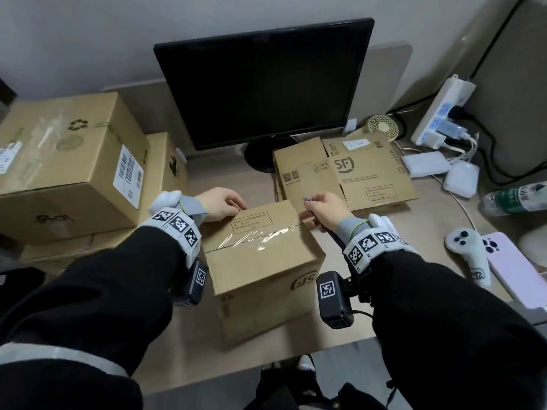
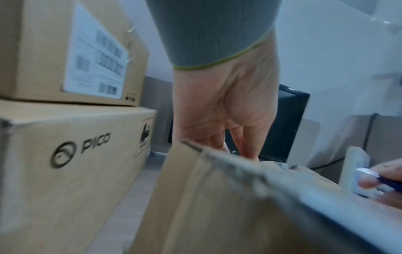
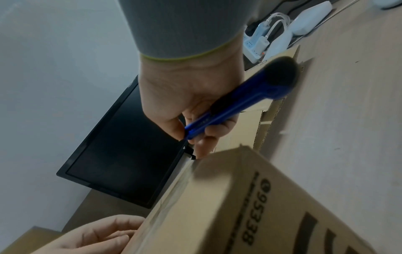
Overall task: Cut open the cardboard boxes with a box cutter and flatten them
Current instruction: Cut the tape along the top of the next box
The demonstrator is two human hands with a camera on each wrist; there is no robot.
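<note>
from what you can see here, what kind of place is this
Probably a home or small office desk: a dark monitor, a loaded power strip by the wall, and shipping boxes stacked on the desktop.

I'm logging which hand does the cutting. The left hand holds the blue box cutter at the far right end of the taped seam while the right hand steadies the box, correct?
Hands are swapped. The right hand grips the blue box cutter, as the right wrist view shows, at the far right end of the taped seam. The left hand steadies the box.
</note>
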